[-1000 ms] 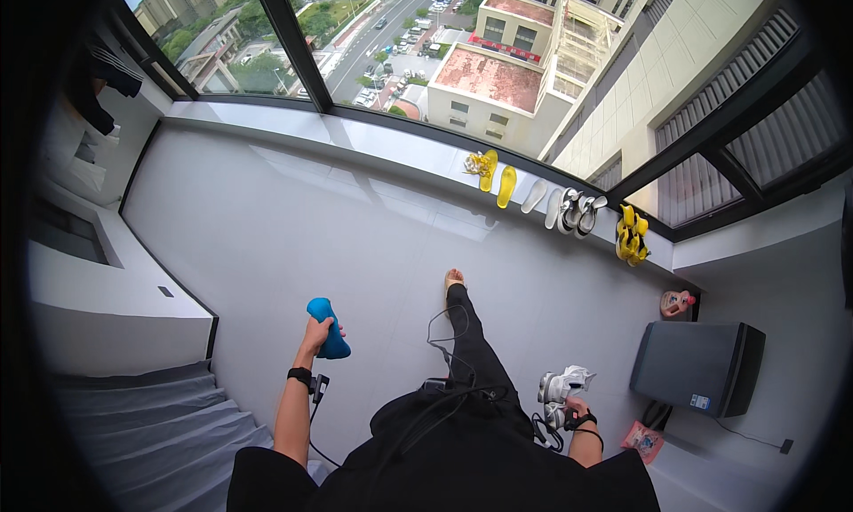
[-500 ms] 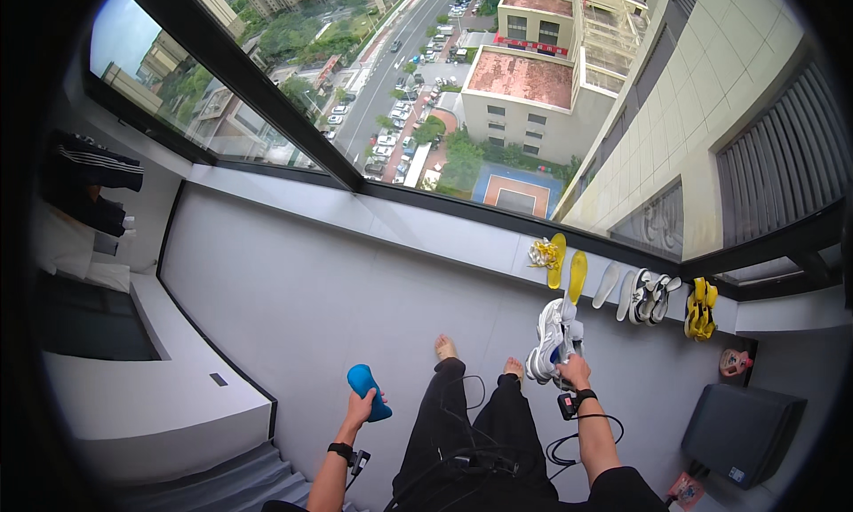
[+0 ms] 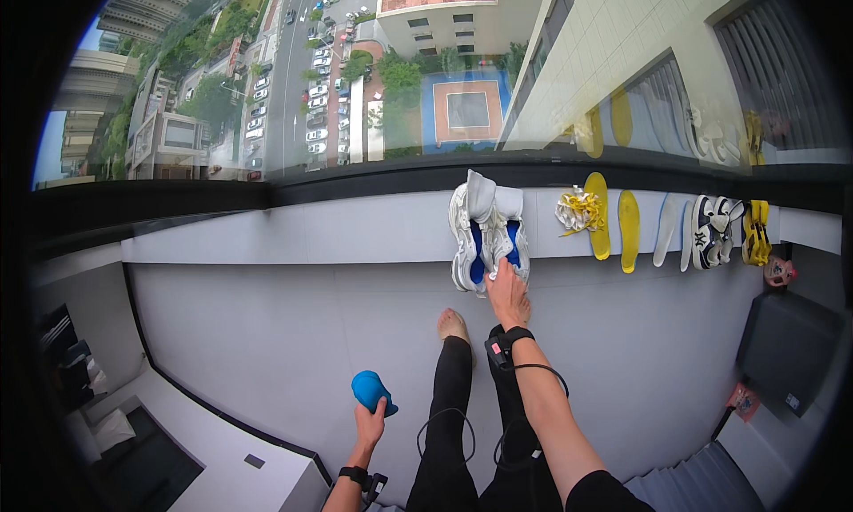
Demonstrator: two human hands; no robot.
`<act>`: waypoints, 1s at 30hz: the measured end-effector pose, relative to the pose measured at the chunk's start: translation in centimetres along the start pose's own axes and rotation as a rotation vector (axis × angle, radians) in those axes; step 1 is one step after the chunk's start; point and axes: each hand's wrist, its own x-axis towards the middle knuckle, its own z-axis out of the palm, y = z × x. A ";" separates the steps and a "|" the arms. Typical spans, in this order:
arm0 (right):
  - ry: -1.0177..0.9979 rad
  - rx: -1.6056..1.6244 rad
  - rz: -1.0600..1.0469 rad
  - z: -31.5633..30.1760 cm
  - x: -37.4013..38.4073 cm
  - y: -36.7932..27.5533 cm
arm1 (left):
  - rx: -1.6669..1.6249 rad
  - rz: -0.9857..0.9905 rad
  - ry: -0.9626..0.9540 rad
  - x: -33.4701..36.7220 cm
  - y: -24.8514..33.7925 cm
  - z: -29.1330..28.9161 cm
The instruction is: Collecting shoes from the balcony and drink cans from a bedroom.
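My right hand (image 3: pixel 508 299) is closed on the heel end of a pair of white sneakers (image 3: pixel 460 232), with blue showing inside them. Their toes lie over the pale window ledge (image 3: pixel 373 219), and whether they touch it I cannot tell. Lower down, left of my legs, my left hand (image 3: pixel 369 423) grips a blue insole-shaped object (image 3: pixel 370 390). Its wide curved end points up, and my fingers hide the rest.
Along the ledge to the right are yellow-and-white laces (image 3: pixel 579 212), yellow insoles (image 3: pixel 597 219), pale insoles (image 3: pixel 665 228), dark-and-white sneakers (image 3: pixel 708 236) and yellow shoes (image 3: pixel 756 232). A dark box (image 3: pixel 786 348) stands at right. Cables hang from my wrists.
My right hand has carried the white sneakers forward and left, to the window ledge. My left hand still holds the blue object. The view has turned and tilted.
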 end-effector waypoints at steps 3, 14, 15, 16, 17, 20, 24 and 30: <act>-0.120 0.020 0.063 4.6 1.3 0.6 | -0.137 -0.035 0.019 5.6 -1.3 2.4; -0.231 0.206 0.116 1.4 1.2 5.2 | -0.379 -0.141 -0.078 17.2 7.4 6.3; -0.220 0.256 0.178 1.3 1.8 4.7 | -0.416 -0.163 -0.069 18.1 7.3 6.9; -0.210 0.305 0.241 1.2 2.4 4.3 | -0.421 -0.166 -0.058 19.0 7.1 7.5; -0.126 0.327 0.197 1.3 2.9 5.1 | -0.399 -0.192 -0.079 19.6 7.2 8.5; -0.016 0.563 0.178 1.0 5.6 8.0 | -0.397 -0.161 -0.127 22.2 6.6 10.7; -0.113 1.213 0.521 -4.1 6.7 4.2 | -0.330 -0.089 -0.173 24.0 9.3 6.9; -0.313 1.861 0.452 -11.4 8.3 9.6 | -0.334 0.092 -0.254 28.5 14.8 5.3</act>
